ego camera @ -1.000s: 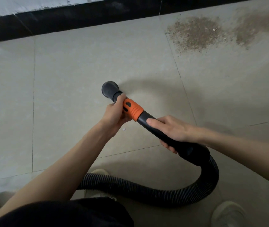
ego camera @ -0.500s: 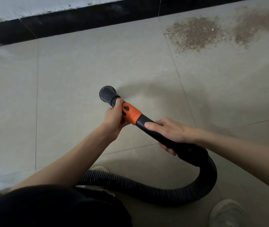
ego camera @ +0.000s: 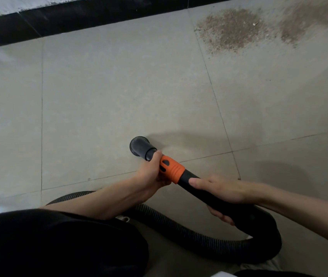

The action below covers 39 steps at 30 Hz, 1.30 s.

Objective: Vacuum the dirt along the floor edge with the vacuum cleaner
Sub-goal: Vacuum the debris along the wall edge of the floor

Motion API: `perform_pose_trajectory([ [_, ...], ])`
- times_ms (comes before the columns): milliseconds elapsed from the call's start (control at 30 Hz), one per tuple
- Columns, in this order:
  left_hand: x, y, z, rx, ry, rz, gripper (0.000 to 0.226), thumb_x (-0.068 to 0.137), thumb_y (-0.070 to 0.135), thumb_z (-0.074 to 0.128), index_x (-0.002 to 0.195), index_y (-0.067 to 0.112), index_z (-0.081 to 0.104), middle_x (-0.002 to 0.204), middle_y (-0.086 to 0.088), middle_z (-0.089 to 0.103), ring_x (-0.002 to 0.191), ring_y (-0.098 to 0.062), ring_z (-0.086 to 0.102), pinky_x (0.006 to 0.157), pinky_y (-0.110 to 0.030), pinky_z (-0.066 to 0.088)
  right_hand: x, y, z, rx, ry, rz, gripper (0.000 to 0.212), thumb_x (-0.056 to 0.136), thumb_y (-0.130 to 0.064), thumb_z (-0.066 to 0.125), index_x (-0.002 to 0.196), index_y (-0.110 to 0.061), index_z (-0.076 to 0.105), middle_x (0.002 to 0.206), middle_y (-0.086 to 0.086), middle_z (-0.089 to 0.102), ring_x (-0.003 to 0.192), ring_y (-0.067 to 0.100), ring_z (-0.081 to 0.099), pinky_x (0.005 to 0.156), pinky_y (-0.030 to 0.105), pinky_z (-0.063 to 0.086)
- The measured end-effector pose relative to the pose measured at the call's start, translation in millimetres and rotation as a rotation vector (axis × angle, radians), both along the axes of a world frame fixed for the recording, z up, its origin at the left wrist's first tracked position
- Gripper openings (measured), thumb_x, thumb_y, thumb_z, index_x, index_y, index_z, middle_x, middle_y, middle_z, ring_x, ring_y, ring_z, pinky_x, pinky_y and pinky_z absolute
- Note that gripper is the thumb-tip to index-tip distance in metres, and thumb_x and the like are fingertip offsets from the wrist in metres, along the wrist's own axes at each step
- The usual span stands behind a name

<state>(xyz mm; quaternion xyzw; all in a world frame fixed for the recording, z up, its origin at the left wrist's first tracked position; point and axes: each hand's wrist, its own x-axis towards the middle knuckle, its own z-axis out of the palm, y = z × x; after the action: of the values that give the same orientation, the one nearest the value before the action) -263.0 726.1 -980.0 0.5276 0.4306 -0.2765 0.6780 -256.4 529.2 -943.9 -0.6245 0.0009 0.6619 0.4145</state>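
Since the earlier frames the vacuum nozzle [ego camera: 139, 147] had drawn farther from the black baseboard [ego camera: 59, 19], with more tile showing between them. The left hand [ego camera: 152, 174] gripped the orange collar [ego camera: 170, 170] and the right hand [ego camera: 221, 191] wrapped the black wand [ego camera: 189, 181]. The dirt patches [ego camera: 233, 30] lay beside the baseboard, well apart from the nozzle.

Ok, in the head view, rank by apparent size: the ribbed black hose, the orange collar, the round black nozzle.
1. Ribbed black hose, largest by far.
2. Orange collar and round black nozzle look alike; the nozzle sits farther from the camera, so I won't rank them.
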Motion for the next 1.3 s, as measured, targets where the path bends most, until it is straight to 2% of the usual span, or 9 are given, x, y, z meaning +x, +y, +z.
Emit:
perform_pose_trajectory([
  [133, 8.5, -3.6, -1.9, -0.025, -0.042, 0.006, 0.031, 0.1, 0.035, 0.041, 0.089, 0.009, 0.053, 0.081, -0.009, 0.062, 0.072, -0.021, 0.061, 0.068, -0.034, 0.05, 5.0, -2.6, -4.0, -0.022, -0.015, -0.044, 0.058, 0.092, -0.067, 0.041, 0.096, -0.009, 0.044, 0.051, 0.007, 0.056, 0.037, 0.019, 0.053, 0.042, 0.025, 0.047],
  [333, 23.1, -6.7, -2.3, -0.049, -0.086, -0.008, 0.033, 0.101, 0.036, 0.039, 0.092, 0.007, 0.053, 0.09, -0.012, 0.061, 0.081, -0.023, 0.061, 0.079, -0.037, 0.049, 15.2, -3.8, -4.5, -0.035, -0.074, -0.102, 0.052, 0.093, -0.066, 0.042, 0.099, -0.015, 0.046, 0.048, 0.004, 0.055, 0.035, 0.018, 0.051, 0.04, 0.025, 0.046],
  [600, 56.7, -28.5, 6.7, -0.058, -0.16, 0.068, 0.033, 0.101, 0.035, 0.038, 0.093, 0.005, 0.051, 0.099, -0.014, 0.059, 0.083, -0.022, 0.062, 0.068, -0.035, 0.054, 34.8, -11.8, -0.1, -0.038, -0.192, -0.191, 0.052, 0.094, -0.064, 0.04, 0.095, -0.012, 0.048, 0.051, 0.007, 0.055, 0.037, 0.02, 0.051, 0.041, 0.026, 0.046],
  [767, 45.6, -34.4, -1.2, 0.035, -0.199, 0.129, 0.032, 0.099, 0.034, 0.042, 0.1, 0.004, 0.052, 0.085, -0.007, 0.058, 0.075, -0.018, 0.064, 0.054, -0.03, 0.054, 31.2, -20.6, -1.3, -0.012, -0.186, -0.15, 0.056, 0.088, -0.07, 0.042, 0.091, -0.014, 0.047, 0.05, 0.006, 0.056, 0.036, 0.02, 0.051, 0.042, 0.025, 0.046],
  [833, 52.3, -30.0, -0.3, 0.001, -0.21, 0.1, 0.033, 0.099, 0.036, 0.042, 0.095, 0.005, 0.053, 0.085, -0.008, 0.059, 0.074, -0.018, 0.064, 0.057, -0.031, 0.056, 35.4, -19.2, -2.6, -0.004, -0.206, -0.172, 0.056, 0.09, -0.069, 0.041, 0.087, -0.013, 0.047, 0.05, 0.007, 0.056, 0.036, 0.02, 0.051, 0.042, 0.025, 0.046],
  [933, 70.3, -29.6, 2.0, -0.028, -0.162, 0.017, 0.034, 0.1, 0.038, 0.041, 0.093, 0.006, 0.052, 0.091, -0.011, 0.057, 0.079, -0.022, 0.061, 0.075, -0.039, 0.054, 44.3, -13.3, -4.1, -0.046, -0.223, -0.231, 0.055, 0.094, -0.065, 0.039, 0.087, -0.011, 0.047, 0.051, 0.008, 0.055, 0.037, 0.021, 0.051, 0.041, 0.027, 0.046],
  [1067, 108.6, -39.0, 7.1, -0.045, -0.138, 0.034, 0.029, 0.1, 0.037, 0.04, 0.091, 0.012, 0.049, 0.087, -0.008, 0.057, 0.074, -0.02, 0.059, 0.069, -0.037, 0.052, 64.1, -8.6, -9.2, -0.117, -0.296, -0.338, 0.057, 0.092, -0.067, 0.043, 0.09, -0.01, 0.049, 0.049, 0.007, 0.054, 0.036, 0.021, 0.05, 0.039, 0.026, 0.044],
  [1200, 138.5, -54.8, 14.0, 0.004, -0.197, -0.207, 0.043, 0.099, 0.042, 0.043, 0.115, 0.002, 0.048, 0.084, -0.011, 0.059, 0.069, -0.019, 0.06, 0.06, -0.026, 0.051, 98.7, -15.4, -12.1, -0.181, -0.38, -0.512, 0.052, 0.093, -0.063, 0.046, 0.088, -0.011, 0.047, 0.044, 0.006, 0.051, 0.032, 0.021, 0.046, 0.036, 0.023, 0.041],
  [1300, 158.0, -67.4, 17.8, 0.041, -0.228, -0.239, 0.047, 0.097, 0.041, 0.048, 0.119, -0.001, 0.046, 0.089, -0.013, 0.059, 0.074, -0.021, 0.061, 0.067, -0.026, 0.053, 121.2, -14.5, -13.7, -0.186, -0.425, -0.568, 0.051, 0.092, -0.062, 0.048, 0.086, -0.012, 0.047, 0.042, 0.006, 0.051, 0.032, 0.021, 0.046, 0.038, 0.023, 0.041],
])
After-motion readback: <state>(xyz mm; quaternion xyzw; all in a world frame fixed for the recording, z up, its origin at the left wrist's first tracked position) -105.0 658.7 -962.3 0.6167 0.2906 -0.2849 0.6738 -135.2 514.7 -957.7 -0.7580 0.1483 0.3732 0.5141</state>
